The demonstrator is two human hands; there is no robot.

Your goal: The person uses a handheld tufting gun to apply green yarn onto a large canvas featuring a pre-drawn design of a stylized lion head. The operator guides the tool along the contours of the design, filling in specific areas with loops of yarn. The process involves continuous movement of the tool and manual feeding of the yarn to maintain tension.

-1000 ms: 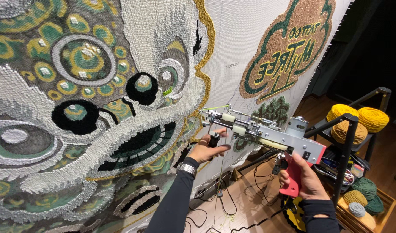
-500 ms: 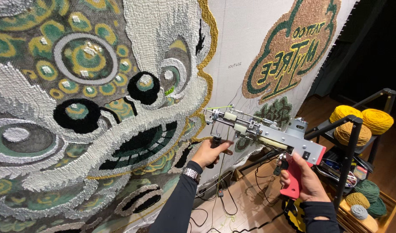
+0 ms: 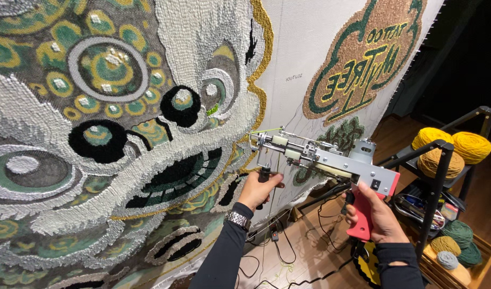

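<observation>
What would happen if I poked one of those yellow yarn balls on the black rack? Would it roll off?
Probably yes. The yellow yarn balls look round and rest loose on the black rack, so a poke could set one rolling. They look soft and squashy, likely light for their size. A fall probably would not break one, though the yarn might unwind.

A rug-making workshop: a big stretched cloth (image 3: 304,59) hangs upright, covered in tufted yarn pictures, a tufting gun (image 3: 323,158) is held up to it, and a black rack (image 3: 443,176) beside it carries balls of yarn (image 3: 451,147) over a wooden floor (image 3: 309,251)
</observation>
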